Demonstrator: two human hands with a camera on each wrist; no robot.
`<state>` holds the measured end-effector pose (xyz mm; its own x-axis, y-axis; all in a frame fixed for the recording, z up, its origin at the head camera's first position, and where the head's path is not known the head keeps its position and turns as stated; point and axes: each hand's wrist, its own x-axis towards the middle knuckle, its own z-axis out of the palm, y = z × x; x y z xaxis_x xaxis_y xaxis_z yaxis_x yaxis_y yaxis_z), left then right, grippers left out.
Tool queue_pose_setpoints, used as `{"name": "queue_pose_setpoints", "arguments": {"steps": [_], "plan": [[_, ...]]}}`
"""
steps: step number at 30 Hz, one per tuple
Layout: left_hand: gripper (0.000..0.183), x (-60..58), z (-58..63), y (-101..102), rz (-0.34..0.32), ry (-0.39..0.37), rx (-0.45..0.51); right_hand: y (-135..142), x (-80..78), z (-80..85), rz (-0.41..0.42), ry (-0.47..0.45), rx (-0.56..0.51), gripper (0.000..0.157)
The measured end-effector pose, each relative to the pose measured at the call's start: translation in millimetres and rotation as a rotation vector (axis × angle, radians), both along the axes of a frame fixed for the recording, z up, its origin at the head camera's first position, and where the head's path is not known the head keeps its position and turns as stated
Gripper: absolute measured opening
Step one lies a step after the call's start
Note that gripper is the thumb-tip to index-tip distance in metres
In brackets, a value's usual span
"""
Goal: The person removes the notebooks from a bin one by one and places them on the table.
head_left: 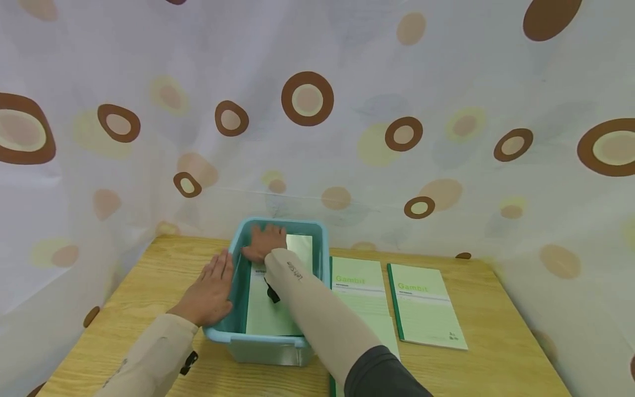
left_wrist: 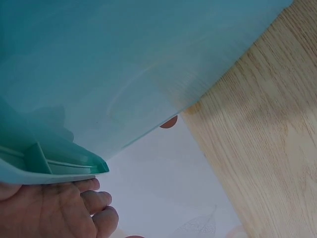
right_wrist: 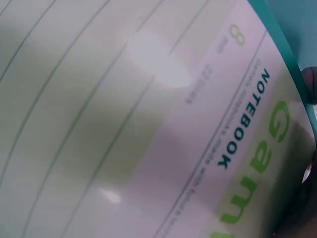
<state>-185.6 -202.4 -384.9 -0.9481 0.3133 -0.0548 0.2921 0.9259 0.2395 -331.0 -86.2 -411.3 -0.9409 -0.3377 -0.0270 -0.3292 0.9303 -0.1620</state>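
A light blue plastic bin (head_left: 265, 348) stands on the table, with a pale green notebook (head_left: 268, 309) lying inside it. My right hand (head_left: 265, 242) reaches into the bin and grips the notebook at its upper left corner. Close up in the right wrist view, the notebook (right_wrist: 163, 124) shows its printed cover, and a fingertip (right_wrist: 309, 82) meets the dark green spine. My left hand (head_left: 210, 289) rests along the bin's left side with its fingers straight. From the left wrist, the hand (left_wrist: 54, 210) appears just under the bin's rim (left_wrist: 54, 177).
Right of the bin lie more green notebooks: one at the far right (head_left: 426, 306), and a group (head_left: 359, 281) close beside the bin, partly overlapping and partly behind my right arm. A patterned curtain (head_left: 317, 154) hangs behind the wooden table (head_left: 496, 353).
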Motion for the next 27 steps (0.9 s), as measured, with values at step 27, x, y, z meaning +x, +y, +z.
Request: {"name": "queue_pose_setpoints", "arguments": {"steps": [27], "plan": [[0.079, 1.4, -0.2, 4, 0.013, -0.001, 0.031, 101, 26.3, 219.1, -0.017, 0.211, -0.224, 0.044]]}}
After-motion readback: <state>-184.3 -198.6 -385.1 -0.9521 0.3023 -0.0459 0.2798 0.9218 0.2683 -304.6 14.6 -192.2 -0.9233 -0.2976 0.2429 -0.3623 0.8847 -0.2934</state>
